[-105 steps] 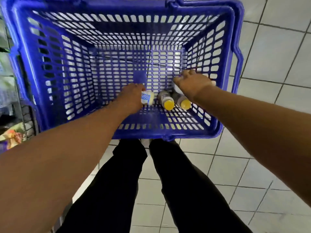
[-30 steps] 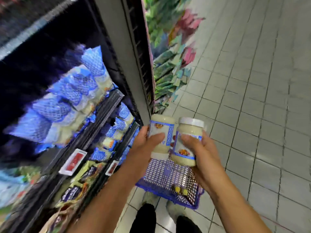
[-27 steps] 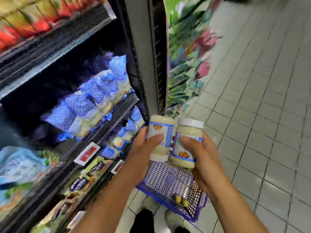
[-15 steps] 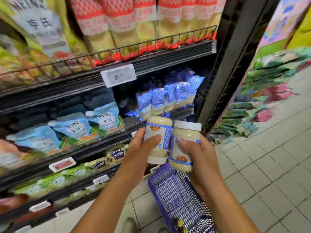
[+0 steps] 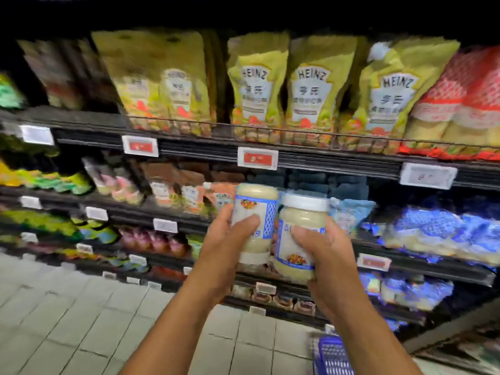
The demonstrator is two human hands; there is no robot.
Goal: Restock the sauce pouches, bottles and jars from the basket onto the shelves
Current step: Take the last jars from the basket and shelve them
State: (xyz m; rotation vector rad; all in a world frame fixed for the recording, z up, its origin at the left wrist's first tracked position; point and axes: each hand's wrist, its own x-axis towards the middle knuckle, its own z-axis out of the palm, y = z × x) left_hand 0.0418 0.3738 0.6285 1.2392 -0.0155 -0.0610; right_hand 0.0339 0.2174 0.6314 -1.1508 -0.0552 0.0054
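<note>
Two jars [image 5: 255,209] gripped, left hand [image 5: 226,246], right hand [image 5: 323,254]

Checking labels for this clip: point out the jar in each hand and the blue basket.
Left-hand jar [image 5: 254,209], head view, on its label.
Right-hand jar [image 5: 303,216], head view, on the glass below its lid.
Blue basket [image 5: 335,358], head view, on its lattice.

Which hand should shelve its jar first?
Right, likely. The right hand holds the right jar upright, lid on top, ready to set down. The left hand holds the left jar inverted, lid at the bottom, so it needs flipping first.
</note>
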